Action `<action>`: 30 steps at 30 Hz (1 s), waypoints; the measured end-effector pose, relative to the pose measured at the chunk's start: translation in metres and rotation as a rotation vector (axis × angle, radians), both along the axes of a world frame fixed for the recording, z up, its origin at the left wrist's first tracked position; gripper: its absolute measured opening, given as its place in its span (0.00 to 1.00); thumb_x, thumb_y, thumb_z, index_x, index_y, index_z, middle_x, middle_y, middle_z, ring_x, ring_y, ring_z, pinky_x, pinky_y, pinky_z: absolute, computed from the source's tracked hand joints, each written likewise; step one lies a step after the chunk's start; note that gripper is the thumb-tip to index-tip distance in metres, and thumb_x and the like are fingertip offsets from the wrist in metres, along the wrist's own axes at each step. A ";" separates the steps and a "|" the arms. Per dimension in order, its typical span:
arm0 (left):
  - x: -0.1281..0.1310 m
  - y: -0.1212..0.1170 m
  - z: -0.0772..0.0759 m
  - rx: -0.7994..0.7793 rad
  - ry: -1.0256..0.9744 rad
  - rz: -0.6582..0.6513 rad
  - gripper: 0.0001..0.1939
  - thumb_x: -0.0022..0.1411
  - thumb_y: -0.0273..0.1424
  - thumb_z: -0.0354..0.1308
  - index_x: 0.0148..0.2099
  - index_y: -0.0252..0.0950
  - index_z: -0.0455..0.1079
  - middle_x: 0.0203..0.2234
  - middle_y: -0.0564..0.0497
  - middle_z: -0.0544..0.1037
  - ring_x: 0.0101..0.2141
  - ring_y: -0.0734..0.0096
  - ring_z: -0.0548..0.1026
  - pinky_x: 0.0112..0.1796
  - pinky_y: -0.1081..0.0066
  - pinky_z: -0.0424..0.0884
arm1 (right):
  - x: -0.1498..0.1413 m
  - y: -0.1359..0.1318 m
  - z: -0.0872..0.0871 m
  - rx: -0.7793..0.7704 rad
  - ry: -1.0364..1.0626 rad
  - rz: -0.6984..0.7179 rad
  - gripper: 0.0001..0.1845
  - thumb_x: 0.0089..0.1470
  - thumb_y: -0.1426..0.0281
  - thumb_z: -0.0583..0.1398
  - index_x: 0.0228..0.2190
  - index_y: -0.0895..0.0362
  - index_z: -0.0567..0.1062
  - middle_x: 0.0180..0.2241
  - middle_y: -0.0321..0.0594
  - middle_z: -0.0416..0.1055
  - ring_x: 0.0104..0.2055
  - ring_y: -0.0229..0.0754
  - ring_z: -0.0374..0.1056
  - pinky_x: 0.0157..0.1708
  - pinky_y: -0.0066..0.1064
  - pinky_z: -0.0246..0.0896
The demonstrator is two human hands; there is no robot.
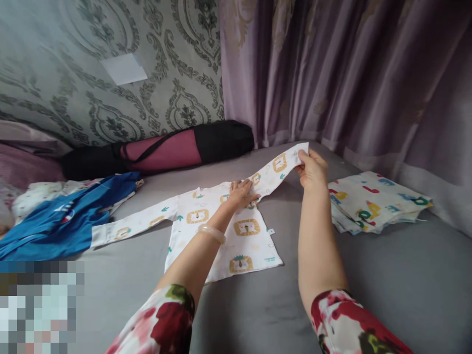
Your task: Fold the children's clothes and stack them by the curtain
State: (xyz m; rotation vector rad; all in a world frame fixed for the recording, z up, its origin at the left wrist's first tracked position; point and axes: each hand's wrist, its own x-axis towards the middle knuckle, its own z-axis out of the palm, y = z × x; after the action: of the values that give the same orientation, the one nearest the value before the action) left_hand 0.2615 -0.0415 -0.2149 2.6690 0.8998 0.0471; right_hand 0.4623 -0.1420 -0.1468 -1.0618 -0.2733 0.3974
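A small white long-sleeved shirt [217,246] with yellow lion faces and green leaves lies spread on a grey sheet. Its left-side sleeve stretches flat toward a blue garment. My left hand [243,194], with a pale bangle at the wrist, rests flat on the shirt near the right shoulder, fingers spread. The end of the right-side sleeve is pinched in my right hand [313,167], thumb on top, and that sleeve is lifted off the sheet at a slant.
On the right lies a stack of white cloth [376,204] with colourful prints. Blue clothing [70,219] is heaped at left, by other fabrics. A black and maroon long bag [162,150] lies along the patterned wall. Purple curtains [317,73] hang behind the grey sheet [258,314].
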 end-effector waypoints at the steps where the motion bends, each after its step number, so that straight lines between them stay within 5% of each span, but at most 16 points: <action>1: 0.002 0.002 0.002 -0.003 0.030 -0.005 0.37 0.61 0.54 0.49 0.66 0.44 0.52 0.67 0.49 0.52 0.65 0.44 0.47 0.61 0.49 0.44 | -0.003 0.001 0.002 0.004 0.007 0.008 0.12 0.45 0.73 0.63 0.36 0.56 0.76 0.27 0.31 0.75 0.27 0.35 0.71 0.28 0.28 0.71; 10: 0.017 0.008 0.023 -0.109 0.215 -0.033 0.52 0.52 0.60 0.53 0.70 0.40 0.41 0.69 0.42 0.43 0.67 0.38 0.34 0.60 0.39 0.34 | -0.043 0.024 0.021 0.015 -0.016 0.165 0.12 0.46 0.71 0.64 0.36 0.55 0.76 0.27 0.31 0.75 0.30 0.37 0.73 0.32 0.28 0.72; 19: 0.022 0.015 0.025 -0.113 0.127 -0.037 0.50 0.42 0.59 0.63 0.63 0.41 0.57 0.67 0.33 0.50 0.66 0.33 0.39 0.56 0.32 0.37 | -0.070 0.033 0.025 -0.045 -0.012 0.236 0.10 0.47 0.70 0.63 0.35 0.56 0.76 0.27 0.33 0.76 0.31 0.38 0.74 0.30 0.28 0.72; 24: -0.001 0.010 0.023 -0.073 -0.089 0.059 0.45 0.49 0.54 0.63 0.64 0.39 0.57 0.68 0.35 0.47 0.67 0.39 0.37 0.59 0.38 0.40 | -0.071 0.028 0.032 -0.047 0.065 0.194 0.09 0.48 0.74 0.60 0.35 0.56 0.76 0.25 0.32 0.75 0.29 0.36 0.73 0.30 0.27 0.72; 27: -0.032 0.006 0.024 -0.114 -0.346 0.191 0.32 0.56 0.46 0.61 0.60 0.39 0.63 0.64 0.39 0.58 0.65 0.44 0.49 0.60 0.46 0.50 | -0.076 0.028 0.033 -0.045 0.063 0.207 0.08 0.48 0.75 0.60 0.33 0.57 0.76 0.25 0.32 0.75 0.28 0.36 0.73 0.31 0.28 0.72; 30: -0.069 0.003 0.023 -0.364 -0.635 0.411 0.22 0.60 0.41 0.58 0.53 0.35 0.69 0.53 0.39 0.72 0.55 0.54 0.68 0.53 0.57 0.64 | -0.084 0.033 0.031 -0.057 0.026 0.233 0.08 0.48 0.74 0.60 0.33 0.57 0.76 0.26 0.33 0.76 0.30 0.37 0.73 0.31 0.28 0.72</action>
State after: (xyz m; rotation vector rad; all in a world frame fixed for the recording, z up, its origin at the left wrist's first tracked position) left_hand 0.1923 -0.0385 -0.1921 1.9093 1.0784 0.7060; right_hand 0.3788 -0.1093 -0.1160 -1.0831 -0.3655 0.6307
